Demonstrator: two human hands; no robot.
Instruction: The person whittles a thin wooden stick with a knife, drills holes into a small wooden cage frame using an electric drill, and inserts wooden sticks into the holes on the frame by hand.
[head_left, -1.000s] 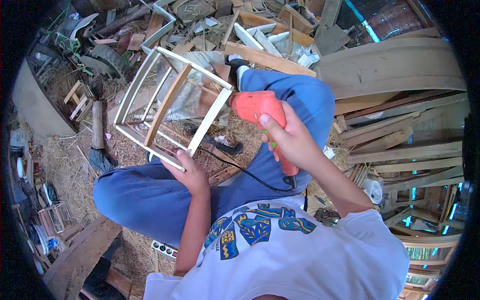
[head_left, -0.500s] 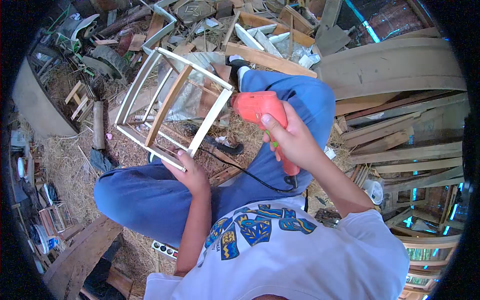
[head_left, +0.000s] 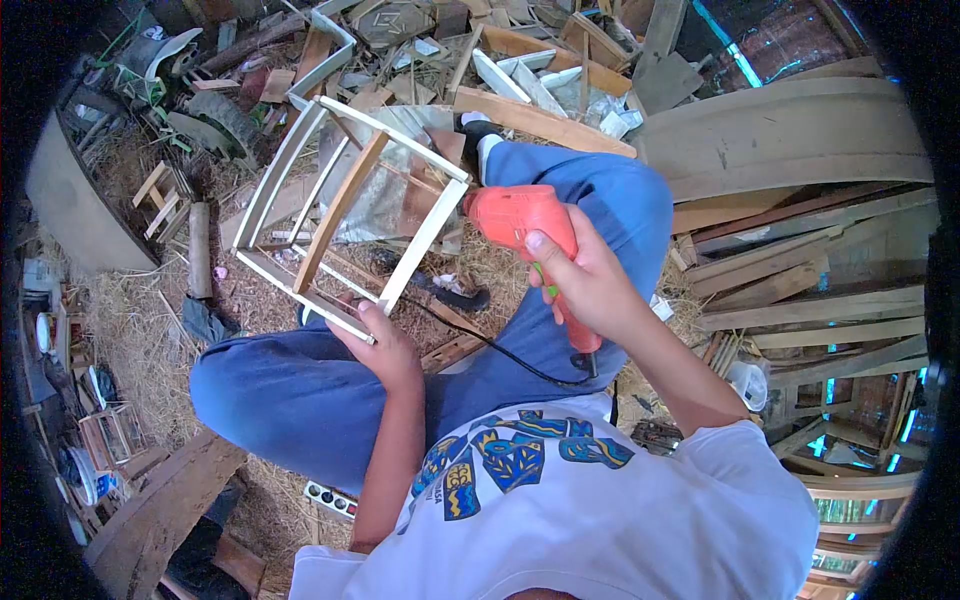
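My left hand (head_left: 385, 350) grips the near lower corner of a small wooden frame (head_left: 425, 235), which is tilted above my crossed legs. Pale strips form the outer frame, and a browner slat (head_left: 340, 210) crosses its middle. In my right hand (head_left: 590, 270) is a red power drill (head_left: 520, 215), held by its handle, with a green part near my fingers. The drill's front end is against or very close to the frame's right upper corner; its tip is hidden. A black cord (head_left: 490, 343) runs from the handle's base across my lap.
A power strip (head_left: 330, 500) lies on the straw-covered floor at the lower left. Scrap wood (head_left: 540, 120) is piled ahead, and long boards (head_left: 820, 305) are stacked on the right. A broad plank (head_left: 165, 510) stands at the lower left, and a round log (head_left: 200, 250) lies farther up.
The frame and drill have shifted very slightly to the right in view, along with the whole scene. Both hands keep their grips.
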